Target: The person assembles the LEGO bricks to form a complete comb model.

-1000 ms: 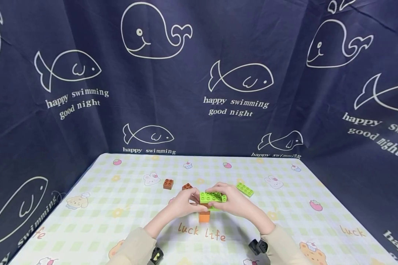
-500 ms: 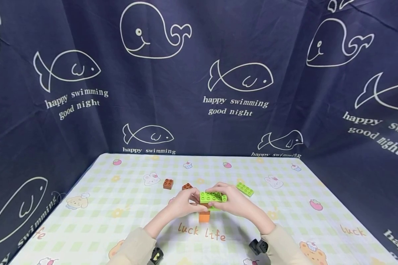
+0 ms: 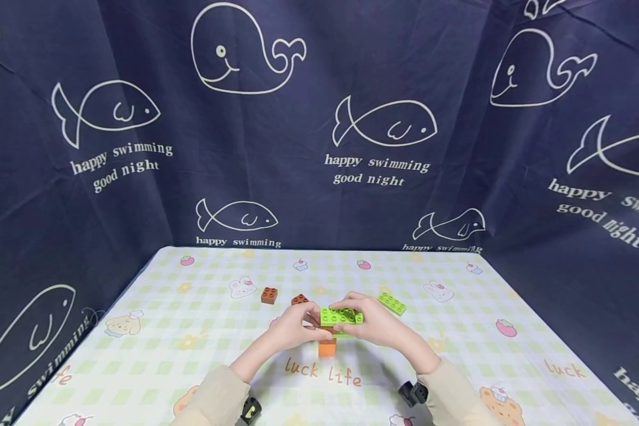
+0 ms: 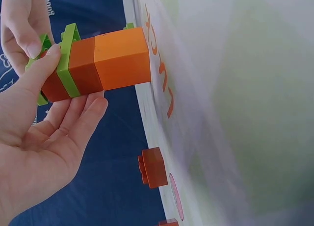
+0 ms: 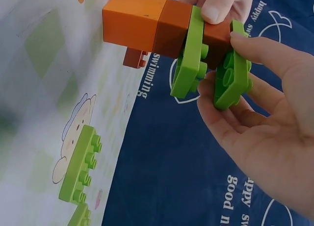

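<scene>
A stack of toy building bricks stands on the table between both hands. At its base is an orange brick; above come a brown brick, a lime green plate, another brown brick and a top green plate. My left hand grips the stack near the top, its thumb on the upper brown brick in the left wrist view. With thumb and fingers my right hand pinches the top green plate, which juts out to the right past the brown brick below it.
Two loose brown bricks, one farther left and one behind my left hand, lie on the patterned tablecloth. A studded green plate lies beyond my right hand. The right wrist view shows a second green plate beside it.
</scene>
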Action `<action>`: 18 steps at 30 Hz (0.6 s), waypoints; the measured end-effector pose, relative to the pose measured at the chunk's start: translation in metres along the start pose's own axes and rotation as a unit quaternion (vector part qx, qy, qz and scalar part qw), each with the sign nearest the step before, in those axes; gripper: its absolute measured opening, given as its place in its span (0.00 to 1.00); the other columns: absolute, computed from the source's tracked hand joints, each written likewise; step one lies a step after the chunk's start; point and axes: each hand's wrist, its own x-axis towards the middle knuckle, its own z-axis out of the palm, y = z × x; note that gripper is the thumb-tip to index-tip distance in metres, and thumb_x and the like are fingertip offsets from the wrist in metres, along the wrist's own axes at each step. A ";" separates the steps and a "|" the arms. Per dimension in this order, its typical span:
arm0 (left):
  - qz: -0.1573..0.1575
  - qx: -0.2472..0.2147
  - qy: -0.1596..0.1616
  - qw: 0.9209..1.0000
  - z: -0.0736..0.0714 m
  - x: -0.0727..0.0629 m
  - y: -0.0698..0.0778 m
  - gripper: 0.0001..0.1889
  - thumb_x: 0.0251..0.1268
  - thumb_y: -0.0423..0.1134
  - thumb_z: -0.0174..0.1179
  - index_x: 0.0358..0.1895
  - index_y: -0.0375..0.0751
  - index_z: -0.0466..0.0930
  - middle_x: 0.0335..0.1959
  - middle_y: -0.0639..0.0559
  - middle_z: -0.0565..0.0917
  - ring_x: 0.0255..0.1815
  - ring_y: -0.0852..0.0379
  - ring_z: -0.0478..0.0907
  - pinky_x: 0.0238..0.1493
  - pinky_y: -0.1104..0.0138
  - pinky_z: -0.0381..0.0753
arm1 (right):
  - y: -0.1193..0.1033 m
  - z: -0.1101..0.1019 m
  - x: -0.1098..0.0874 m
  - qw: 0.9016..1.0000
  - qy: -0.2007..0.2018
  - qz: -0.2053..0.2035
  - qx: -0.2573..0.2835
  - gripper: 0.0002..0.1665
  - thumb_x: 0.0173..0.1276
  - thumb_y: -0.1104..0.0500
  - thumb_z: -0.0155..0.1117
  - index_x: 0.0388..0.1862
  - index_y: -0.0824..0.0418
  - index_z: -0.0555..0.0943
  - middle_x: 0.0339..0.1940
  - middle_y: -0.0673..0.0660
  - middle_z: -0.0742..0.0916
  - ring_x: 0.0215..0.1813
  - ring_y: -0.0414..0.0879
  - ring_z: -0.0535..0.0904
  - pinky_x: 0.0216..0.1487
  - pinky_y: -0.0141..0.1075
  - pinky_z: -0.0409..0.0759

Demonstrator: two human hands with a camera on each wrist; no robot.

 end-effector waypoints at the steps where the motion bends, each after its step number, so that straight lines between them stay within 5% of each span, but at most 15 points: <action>1: 0.000 -0.001 -0.001 1.000 0.000 0.000 0.000 0.14 0.51 0.45 0.70 0.35 0.44 0.75 0.35 0.57 0.81 0.41 0.57 0.81 0.39 0.76 0.80 | 0.000 0.000 0.000 1.000 -0.001 -0.002 0.001 0.20 0.61 0.53 0.67 0.52 0.58 0.81 0.37 0.46 0.81 0.33 0.36 0.71 0.35 0.29 0.74; 18: 0.012 0.024 0.002 1.000 0.001 0.001 -0.002 0.15 0.51 0.48 0.70 0.33 0.46 0.74 0.33 0.59 0.81 0.40 0.58 0.80 0.41 0.69 0.79 | -0.004 -0.007 0.008 0.999 -0.042 -0.014 0.009 0.20 0.57 0.56 0.70 0.49 0.60 0.83 0.29 0.48 0.76 0.30 0.41 0.68 0.32 0.27 0.69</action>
